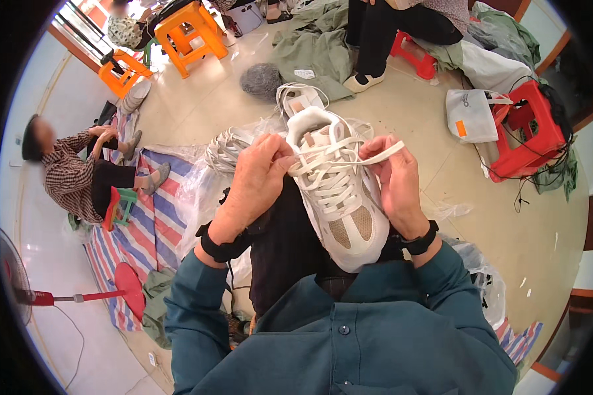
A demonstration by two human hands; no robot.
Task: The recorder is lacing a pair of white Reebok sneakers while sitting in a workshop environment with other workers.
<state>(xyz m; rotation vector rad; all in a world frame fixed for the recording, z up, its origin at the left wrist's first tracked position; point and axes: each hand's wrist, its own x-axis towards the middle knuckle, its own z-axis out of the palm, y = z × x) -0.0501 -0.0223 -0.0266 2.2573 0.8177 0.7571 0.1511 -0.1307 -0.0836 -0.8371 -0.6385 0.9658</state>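
A cream and beige sneaker [359, 238] rests on my lap, its toe pointing toward me. White laces [333, 187] criss-cross loosely over its tongue. My left hand [255, 178] is closed at the shoe's left collar, thumb and fingertips pinching a lace by the upper eyelets. On the other side, my right hand [399, 187] grips the lace, whose flat end [387, 155] sticks out past the fingers. Just beyond the heel lies another light sneaker [299, 99] with loose laces. A bundle of pale laces [225, 149] sits left of my left hand.
A striped sheet [158, 197] covers the floor at left, where a seated person [72, 168] sits. A standing fan [66, 297] is lower left. Orange stools [190, 36] stand at the back. At right, a white bag [471, 115] leans by a red stool [527, 131] with cables.
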